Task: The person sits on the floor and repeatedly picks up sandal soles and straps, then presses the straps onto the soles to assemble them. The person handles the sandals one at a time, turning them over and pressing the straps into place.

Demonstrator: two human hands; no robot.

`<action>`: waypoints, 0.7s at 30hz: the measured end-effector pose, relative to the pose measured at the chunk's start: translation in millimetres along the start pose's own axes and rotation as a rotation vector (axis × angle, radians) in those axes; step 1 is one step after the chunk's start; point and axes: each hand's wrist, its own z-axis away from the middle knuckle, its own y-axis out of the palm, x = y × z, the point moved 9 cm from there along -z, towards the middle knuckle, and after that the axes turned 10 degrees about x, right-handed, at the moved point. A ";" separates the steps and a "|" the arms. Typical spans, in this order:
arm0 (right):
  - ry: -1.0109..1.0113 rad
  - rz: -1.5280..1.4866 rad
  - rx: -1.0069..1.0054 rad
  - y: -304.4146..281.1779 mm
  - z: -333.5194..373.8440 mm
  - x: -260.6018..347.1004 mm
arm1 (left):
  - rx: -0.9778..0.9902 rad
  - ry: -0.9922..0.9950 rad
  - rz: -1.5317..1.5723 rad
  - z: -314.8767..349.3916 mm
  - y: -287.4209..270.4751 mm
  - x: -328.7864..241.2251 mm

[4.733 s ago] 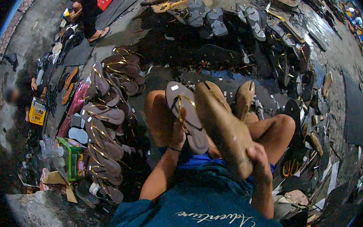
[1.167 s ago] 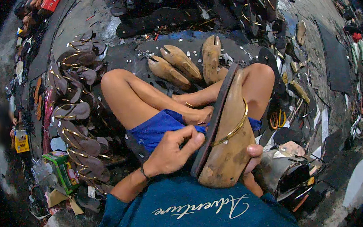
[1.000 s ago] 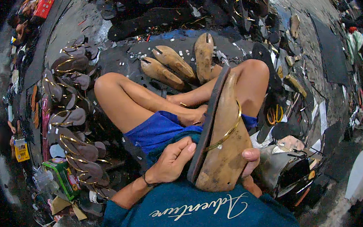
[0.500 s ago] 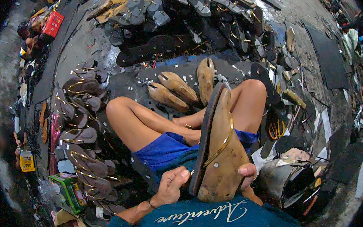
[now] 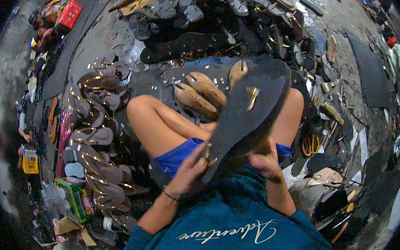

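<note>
Concrete floor (image 5: 109, 43) is packed with sandal parts: a stack of finished gold-strapped sandals (image 5: 96, 147) at centre left, dark soles (image 5: 211, 25) heaped across the top, green box (image 5: 76, 198) at lower left.

Person sits mid-frame with knees up, holding a black sandal sole (image 5: 248, 109) underside-up over the lap, slanting from bottom centre toward upper right. Gold strap ends (image 5: 253, 97) poke through the sole near its upper end.

Left hand (image 5: 189, 170) pinches the sole's lower edge beside a small gold strap tab (image 5: 207, 153). Right hand (image 5: 264, 162) is curled under the sole, supporting it from below; its grip is mostly hidden.

Risks, as I read it:
- Sole is only held at its lower end, so the far end could swing or flex and twist out of the pinch.
- Strap tab could slip back through its slot if the left fingers ease off.
- Wooden shoe lasts (image 5: 200, 92) lie just beyond the knees; a dropped sole would land among them or get lost in the clutter.
</note>
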 end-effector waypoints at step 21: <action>0.177 0.691 -0.096 -14.6 -40.3 -105.5 | -0.405 -0.039 0.169 17.9 -51.9 44.7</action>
